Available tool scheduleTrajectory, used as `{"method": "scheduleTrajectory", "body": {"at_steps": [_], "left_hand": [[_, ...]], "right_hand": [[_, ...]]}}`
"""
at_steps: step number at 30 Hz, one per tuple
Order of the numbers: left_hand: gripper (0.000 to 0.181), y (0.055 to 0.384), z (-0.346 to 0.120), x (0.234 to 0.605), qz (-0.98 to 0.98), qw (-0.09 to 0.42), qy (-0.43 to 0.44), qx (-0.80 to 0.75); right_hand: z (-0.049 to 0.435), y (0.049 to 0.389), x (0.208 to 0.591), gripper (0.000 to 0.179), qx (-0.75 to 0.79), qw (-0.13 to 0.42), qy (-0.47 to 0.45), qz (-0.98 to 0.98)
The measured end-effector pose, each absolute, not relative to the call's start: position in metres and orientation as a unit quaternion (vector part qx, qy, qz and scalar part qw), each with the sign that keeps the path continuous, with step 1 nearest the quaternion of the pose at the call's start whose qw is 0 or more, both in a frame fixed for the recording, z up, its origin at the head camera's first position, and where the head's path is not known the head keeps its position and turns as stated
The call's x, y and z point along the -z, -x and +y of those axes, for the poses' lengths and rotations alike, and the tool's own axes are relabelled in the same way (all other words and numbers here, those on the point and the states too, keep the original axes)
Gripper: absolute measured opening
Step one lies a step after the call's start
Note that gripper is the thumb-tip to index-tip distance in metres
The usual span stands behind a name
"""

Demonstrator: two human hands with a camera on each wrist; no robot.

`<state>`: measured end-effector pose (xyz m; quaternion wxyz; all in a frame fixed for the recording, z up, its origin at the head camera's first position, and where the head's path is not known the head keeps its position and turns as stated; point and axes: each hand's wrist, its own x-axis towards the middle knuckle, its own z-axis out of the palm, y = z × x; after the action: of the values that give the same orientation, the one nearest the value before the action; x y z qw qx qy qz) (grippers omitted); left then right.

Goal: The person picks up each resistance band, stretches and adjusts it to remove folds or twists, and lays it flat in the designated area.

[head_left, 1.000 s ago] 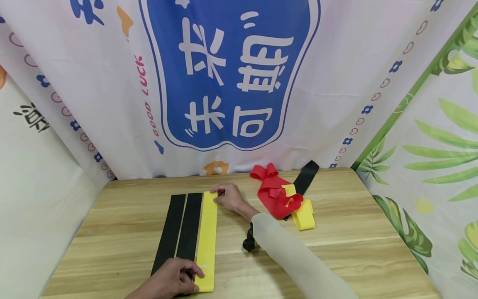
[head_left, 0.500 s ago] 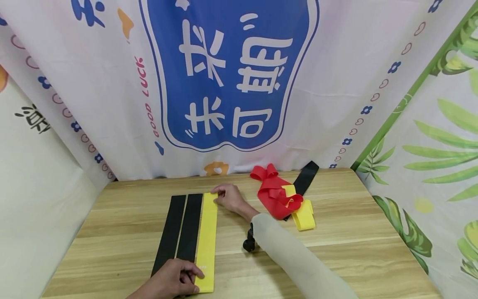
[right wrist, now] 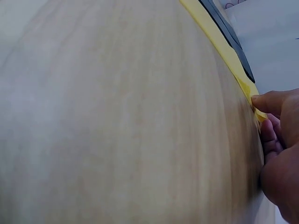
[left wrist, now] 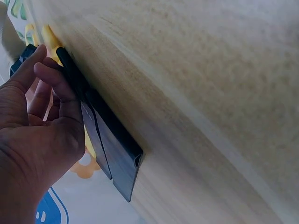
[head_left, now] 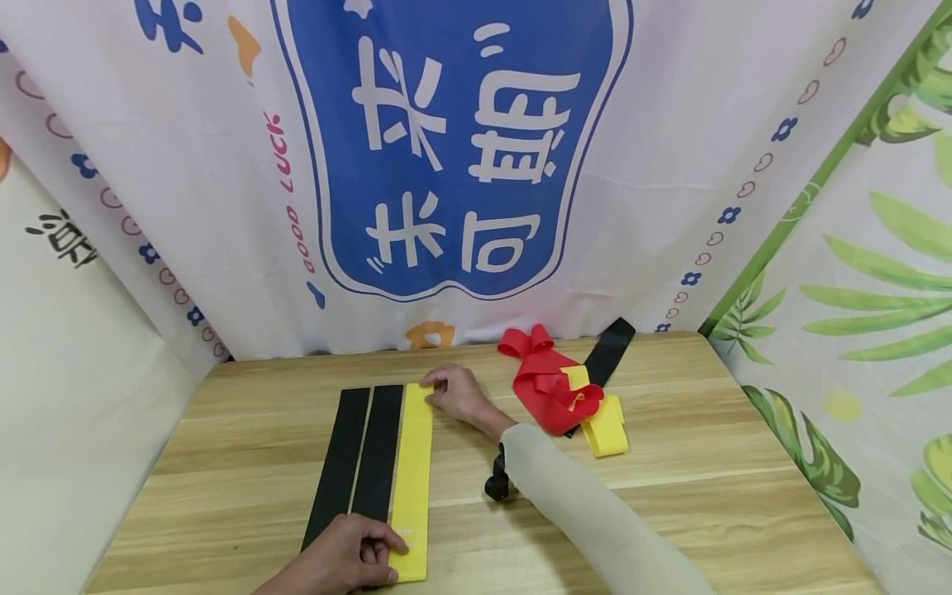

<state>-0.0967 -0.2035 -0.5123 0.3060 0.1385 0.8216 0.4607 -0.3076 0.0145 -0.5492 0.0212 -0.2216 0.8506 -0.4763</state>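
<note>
A yellow resistance band [head_left: 414, 479], flat and loop-like, lies lengthwise on the wooden table, small pale print near its close end. My left hand [head_left: 344, 555] pinches its near end, index finger over the band and thumb at the near left corner. At the far end, my right hand [head_left: 455, 391] pinches the corner between thumb and fingers, also seen in the right wrist view, where the hand [right wrist: 285, 135] holds the yellow tip. Two black bands [head_left: 378, 446] lie parallel just left of the yellow one; my left hand partly covers their near ends.
A loose heap of red band [head_left: 546, 384], a folded yellow band [head_left: 608, 430] and a black band [head_left: 611, 351] lies at the back right of the table [head_left: 706, 479]. A small black device [head_left: 497, 483] sits at the right wrist. Printed curtains [head_left: 654, 165] rise behind and beside the table.
</note>
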Motion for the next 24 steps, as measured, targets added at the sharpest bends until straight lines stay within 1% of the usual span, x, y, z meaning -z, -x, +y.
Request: {"method": "scheduleTrajectory", "body": {"at_steps": [8, 12, 18, 24], "left_hand": [[0.023, 0.097, -0.205, 0.505, 0.822, 0.300, -0.145, -0.461], [0.023, 0.098, -0.205, 0.502, 0.834, 0.285, -0.155, -0.447], [0.017, 0.103, -0.199, 0.500, 0.854, 0.248, -0.177, -0.422], [0.015, 0.113, -0.192, 0.495, 0.850, 0.218, -0.196, -0.437]], "right_hand": [[0.016, 0.305, 0.545, 0.021, 0.474, 0.024, 0.212, 0.854], [0.020, 0.301, 0.541, 0.023, 0.474, 0.032, 0.205, 0.856], [0.031, 0.292, 0.533, 0.024, 0.504, 0.048, 0.203, 0.838], [0.044, 0.281, 0.524, 0.025, 0.522, 0.057, 0.209, 0.825]]}}
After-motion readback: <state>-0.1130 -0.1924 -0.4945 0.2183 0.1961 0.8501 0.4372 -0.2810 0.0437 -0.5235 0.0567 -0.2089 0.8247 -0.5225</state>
